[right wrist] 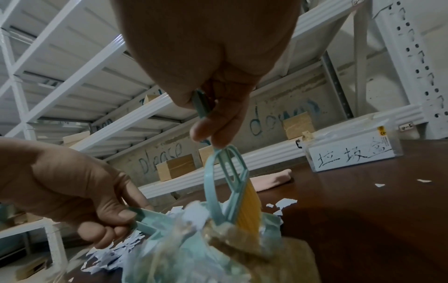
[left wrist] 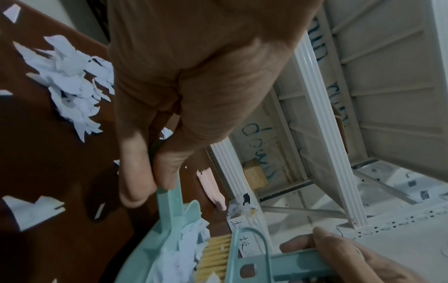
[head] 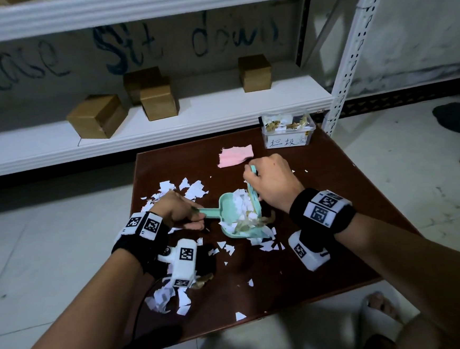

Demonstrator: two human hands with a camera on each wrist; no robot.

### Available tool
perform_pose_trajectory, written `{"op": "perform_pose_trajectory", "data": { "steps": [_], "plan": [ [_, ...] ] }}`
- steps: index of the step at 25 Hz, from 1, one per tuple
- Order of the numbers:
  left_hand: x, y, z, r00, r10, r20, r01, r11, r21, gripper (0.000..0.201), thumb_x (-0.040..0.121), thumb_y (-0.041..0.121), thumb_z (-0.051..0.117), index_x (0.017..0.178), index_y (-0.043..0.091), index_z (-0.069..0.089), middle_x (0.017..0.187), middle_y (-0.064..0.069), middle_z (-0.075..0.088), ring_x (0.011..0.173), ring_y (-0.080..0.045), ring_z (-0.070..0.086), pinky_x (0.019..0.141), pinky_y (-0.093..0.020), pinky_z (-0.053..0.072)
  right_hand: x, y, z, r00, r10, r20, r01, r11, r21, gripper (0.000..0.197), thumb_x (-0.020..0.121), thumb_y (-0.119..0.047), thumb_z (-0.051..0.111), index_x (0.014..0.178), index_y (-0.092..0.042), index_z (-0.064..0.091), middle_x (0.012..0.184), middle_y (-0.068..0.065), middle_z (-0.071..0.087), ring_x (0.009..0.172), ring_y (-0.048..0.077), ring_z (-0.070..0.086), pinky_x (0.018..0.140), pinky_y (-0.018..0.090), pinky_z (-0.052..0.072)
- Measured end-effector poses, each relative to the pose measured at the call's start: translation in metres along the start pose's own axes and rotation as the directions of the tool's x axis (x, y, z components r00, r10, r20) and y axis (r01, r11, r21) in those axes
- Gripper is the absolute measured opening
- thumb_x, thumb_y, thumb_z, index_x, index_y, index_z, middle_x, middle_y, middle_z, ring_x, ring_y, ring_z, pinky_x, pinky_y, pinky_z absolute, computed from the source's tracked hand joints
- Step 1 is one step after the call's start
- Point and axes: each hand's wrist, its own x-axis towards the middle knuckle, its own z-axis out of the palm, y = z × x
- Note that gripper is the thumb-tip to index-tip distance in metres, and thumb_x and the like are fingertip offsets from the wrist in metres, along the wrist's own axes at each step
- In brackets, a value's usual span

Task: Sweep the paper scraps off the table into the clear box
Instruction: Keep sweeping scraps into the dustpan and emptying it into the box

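My left hand (head: 181,214) grips the handle of a mint-green dustpan (head: 228,215) lying in the middle of the dark brown table (head: 335,193). The pan holds a heap of white scraps. My right hand (head: 268,183) holds a mint-green hand brush (right wrist: 227,183) with yellow bristles (right wrist: 248,208), its bristles down in the pan's mouth. White paper scraps (head: 186,188) lie scattered beyond the pan, in front of it and near the table's front left (head: 167,297). The clear box (head: 288,129), labelled and holding some scraps, stands at the table's far right corner.
A pink cloth (head: 235,155) lies on the table left of the clear box. A white shelf (head: 164,124) behind the table carries several small cardboard boxes (head: 97,116). A white perforated rack post (head: 351,54) stands beside the clear box. Bare feet show below the table's near edge.
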Motion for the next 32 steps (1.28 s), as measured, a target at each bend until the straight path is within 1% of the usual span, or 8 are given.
{"op": "perform_pose_trajectory", "data": {
  "steps": [6, 10, 14, 20, 23, 25, 28, 32],
  "plan": [
    [0.008, -0.009, 0.002, 0.989, 0.033, 0.147, -0.036, 0.999, 0.018, 0.022, 0.093, -0.009, 0.058, 0.082, -0.006, 0.076, 0.096, -0.029, 0.059, 0.089, -0.031, 0.055, 0.091, -0.036, 0.048, 0.012, 0.006, -0.026, 0.987, 0.054, -0.151, -0.031, 0.988, 0.149, 0.040, 0.095, -0.026, 0.049, 0.064, -0.003, 0.062, 0.051, 0.013, 0.063, 0.044, 0.026, 0.065, 0.052, 0.049, 0.056],
    [0.013, -0.013, 0.008, 0.990, 0.025, 0.136, -0.012, 0.995, -0.099, 0.019, 0.091, -0.008, 0.059, 0.107, -0.012, 0.071, 0.077, -0.022, 0.066, 0.054, -0.019, 0.061, 0.082, -0.029, 0.052, 0.017, 0.014, -0.046, 0.967, 0.137, -0.214, -0.079, 0.963, 0.259, 0.033, 0.096, -0.017, 0.050, 0.071, -0.002, 0.066, 0.053, 0.013, 0.066, 0.040, 0.020, 0.065, 0.046, 0.048, 0.057],
    [0.016, -0.013, 0.014, 0.986, -0.033, 0.165, 0.083, 0.946, -0.312, 0.017, 0.094, -0.011, 0.052, 0.105, -0.009, 0.065, 0.068, -0.020, 0.069, 0.059, -0.022, 0.073, 0.052, -0.021, 0.059, 0.025, 0.027, -0.066, 0.923, 0.207, -0.323, -0.066, 0.915, 0.399, 0.031, 0.096, -0.015, 0.053, 0.072, -0.004, 0.070, 0.055, 0.015, 0.067, 0.043, 0.026, 0.067, 0.047, 0.047, 0.058],
    [0.019, -0.011, 0.016, 0.993, -0.056, 0.106, 0.089, 0.938, -0.335, 0.016, 0.097, -0.002, 0.054, 0.094, -0.006, 0.069, 0.077, -0.019, 0.069, 0.069, -0.015, 0.067, 0.059, -0.016, 0.058, 0.036, 0.050, -0.102, 0.803, 0.381, -0.459, -0.064, 0.820, 0.568, 0.032, 0.098, -0.014, 0.052, 0.080, 0.003, 0.074, 0.057, 0.018, 0.068, 0.046, 0.028, 0.068, 0.049, 0.036, 0.057],
    [0.017, -0.009, 0.017, 0.993, -0.063, 0.097, 0.089, 0.952, -0.292, 0.030, 0.099, 0.001, 0.051, 0.082, -0.003, 0.075, 0.082, -0.015, 0.061, 0.070, -0.017, 0.050, 0.058, -0.015, 0.055, 0.040, 0.075, -0.110, 0.815, 0.303, -0.494, -0.090, 0.908, 0.410, 0.036, 0.095, -0.023, 0.049, 0.073, -0.007, 0.072, 0.058, 0.016, 0.068, 0.051, 0.029, 0.070, 0.054, 0.042, 0.061],
    [0.016, -0.008, 0.015, 0.995, -0.051, 0.085, 0.071, 0.968, -0.239, 0.024, 0.100, -0.002, 0.049, 0.090, -0.007, 0.070, 0.076, -0.018, 0.065, 0.061, -0.017, 0.056, 0.055, -0.016, 0.054, 0.040, 0.095, -0.108, 0.873, 0.163, -0.459, -0.159, 0.986, 0.047, 0.045, 0.096, -0.037, 0.044, 0.075, -0.008, 0.071, 0.064, 0.017, 0.070, 0.061, 0.034, 0.071, 0.062, 0.046, 0.060],
    [0.010, -0.005, 0.011, 0.994, -0.021, 0.107, 0.038, 0.987, -0.158, 0.018, 0.102, 0.001, 0.048, 0.096, -0.007, 0.063, 0.078, -0.016, 0.058, 0.065, -0.019, 0.048, 0.070, -0.022, 0.049, 0.031, 0.112, -0.086, 0.967, 0.056, -0.249, -0.135, 0.940, -0.314, 0.044, 0.104, -0.034, 0.045, 0.090, -0.004, 0.074, 0.077, 0.024, 0.070, 0.074, 0.040, 0.068, 0.068, 0.042, 0.055],
    [0.008, 0.001, 0.001, 0.999, 0.037, -0.025, -0.040, 0.990, -0.135, 0.010, 0.090, -0.006, 0.066, 0.091, -0.014, 0.072, 0.093, -0.030, 0.070, 0.087, -0.034, 0.066, 0.094, -0.037, 0.055, 0.027, 0.112, -0.051, 0.996, 0.081, -0.042, -0.091, 0.924, -0.372, 0.045, 0.105, -0.039, 0.048, 0.072, -0.011, 0.060, 0.068, 0.012, 0.060, 0.068, 0.033, 0.062, 0.065, 0.036, 0.048]
  ]
}}
